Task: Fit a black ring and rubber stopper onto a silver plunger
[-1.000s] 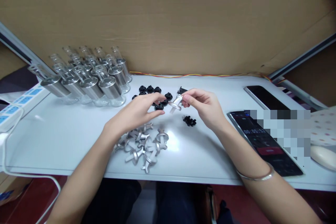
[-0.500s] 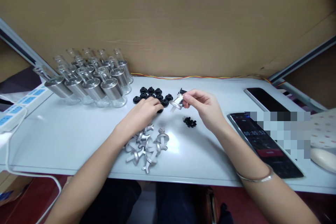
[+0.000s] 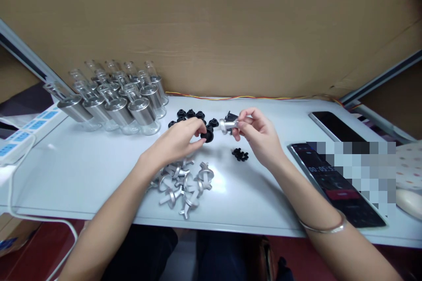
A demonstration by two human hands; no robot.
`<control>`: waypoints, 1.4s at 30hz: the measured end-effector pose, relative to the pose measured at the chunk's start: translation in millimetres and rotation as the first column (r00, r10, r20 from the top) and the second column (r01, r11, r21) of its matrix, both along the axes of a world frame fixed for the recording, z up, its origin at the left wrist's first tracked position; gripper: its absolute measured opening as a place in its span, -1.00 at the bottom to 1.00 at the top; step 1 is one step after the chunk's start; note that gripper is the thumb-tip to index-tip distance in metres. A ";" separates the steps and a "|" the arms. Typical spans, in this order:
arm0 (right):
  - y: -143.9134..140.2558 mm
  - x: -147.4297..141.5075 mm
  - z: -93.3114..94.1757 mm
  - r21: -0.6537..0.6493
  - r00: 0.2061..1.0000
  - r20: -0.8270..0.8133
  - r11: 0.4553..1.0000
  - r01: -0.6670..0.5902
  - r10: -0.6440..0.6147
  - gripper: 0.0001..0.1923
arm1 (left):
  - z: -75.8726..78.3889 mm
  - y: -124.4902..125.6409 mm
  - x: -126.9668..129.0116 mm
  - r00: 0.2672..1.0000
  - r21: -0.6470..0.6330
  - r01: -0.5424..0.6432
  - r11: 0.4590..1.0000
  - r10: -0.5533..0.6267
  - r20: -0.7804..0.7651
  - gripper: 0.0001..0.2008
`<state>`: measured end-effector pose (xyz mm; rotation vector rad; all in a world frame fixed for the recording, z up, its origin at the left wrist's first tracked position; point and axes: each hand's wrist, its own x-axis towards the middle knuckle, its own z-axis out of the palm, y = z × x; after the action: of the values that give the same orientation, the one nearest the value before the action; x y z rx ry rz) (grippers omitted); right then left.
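Observation:
My left hand [image 3: 180, 140] pinches a black rubber cap [image 3: 207, 135] between thumb and fingers, lifted just above the white table [image 3: 82, 171]. My right hand [image 3: 259, 134] holds a small silver metal fitting [image 3: 226, 125] by its stem, its round end turned toward the cap, a short gap between them. More black caps [image 3: 189, 114] lie in a cluster behind my left hand. A heap of silver fittings [image 3: 183, 182] lies near the table's front edge under my left wrist. A small clump of tiny black parts [image 3: 239, 154] sits below my right hand.
Several glass bottles with silver collars [image 3: 121, 101] stand at the back left. Two phones [image 3: 332, 175] lie at the right, one showing a timer, next to a white mouse [image 3: 409, 197]. A power strip [image 3: 20, 134] sits at the left edge. A cardboard wall [image 3: 211, 26] closes the back.
My left hand reached into the black caps, took one and lifted it toward the fitting. My right hand turned the silver fitting so its round end faces the cap.

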<state>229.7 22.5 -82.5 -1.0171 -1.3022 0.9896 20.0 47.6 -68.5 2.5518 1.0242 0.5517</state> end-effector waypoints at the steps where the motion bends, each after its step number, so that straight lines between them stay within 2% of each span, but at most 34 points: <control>1: 0.0 0.5 -0.3 0.019 1.000 0.025 1.000 0.011 -0.012 -0.95 | 0.8 -0.4 -0.2 0.999 -0.005 -0.009 1.000 0.010 0.044 -0.91; 7: -4.9 3.3 0.3 0.153 0.950 0.270 0.981 0.116 -0.155 -0.81 | 7.3 -6.4 1.2 0.962 -0.027 -0.050 0.998 0.056 0.269 -0.90; 11: -10.8 -0.7 4.5 0.171 0.965 0.220 0.980 0.104 -0.141 -0.88 | 13.0 -10.0 3.2 0.905 -0.051 -0.023 0.998 0.042 0.423 -0.89; 14: -13.4 -5.2 8.0 0.143 0.981 0.158 0.986 0.087 -0.110 -0.88 | 15.3 -10.1 3.0 0.874 -0.082 -0.021 0.996 0.059 0.483 -0.88; 21: -12.3 -7.8 9.0 0.103 0.997 0.030 0.993 0.063 -0.066 -0.80 | 17.3 -9.4 1.0 0.854 -0.146 -0.002 0.989 0.078 0.515 -0.86; 30: -14.3 -10.0 8.2 0.093 0.998 0.054 0.995 0.040 -0.046 -0.79 | 16.9 -10.7 2.9 0.886 -0.109 0.013 0.994 0.039 0.462 -0.86; 37: -14.4 -10.0 11.1 0.088 0.998 0.038 0.995 0.056 -0.059 -0.74 | 15.9 -10.1 0.9 0.875 -0.177 0.023 0.984 0.066 0.480 -0.85; 42: -13.7 -9.2 10.4 0.095 0.996 0.046 0.992 0.078 -0.082 -0.75 | 17.1 -10.4 0.3 0.884 -0.177 0.041 0.983 0.046 0.465 -0.81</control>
<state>220.5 8.9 -72.1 -1.0204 -1.3261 0.8399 20.3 37.2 -51.4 2.1034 0.8537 0.9687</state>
